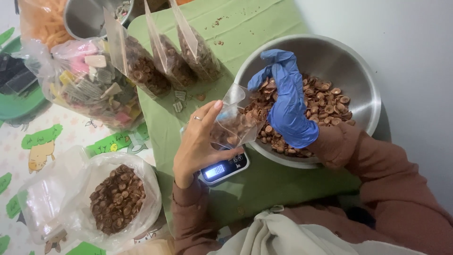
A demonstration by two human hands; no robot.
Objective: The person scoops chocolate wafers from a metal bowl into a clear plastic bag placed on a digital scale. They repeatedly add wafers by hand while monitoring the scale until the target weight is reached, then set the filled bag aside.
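Observation:
My left hand (198, 141), bare with a ring, holds a small clear plastic bag (233, 118) partly filled with brown spiral snack pieces, just above a small digital scale (226, 169). My right hand (285, 101), in a blue glove, grips a handful of the same brown pieces at the bag's open mouth. It hovers over a large steel bowl (344, 56) that holds a heap of those pieces. The scale's display is lit.
Three filled clear bags (163, 61) stand in a row on the green mat (245, 23). A large open plastic bag of brown pieces (115, 198) lies at lower left. A bag of mixed coloured sweets (92, 85) and a steel pot (87, 16) sit at upper left.

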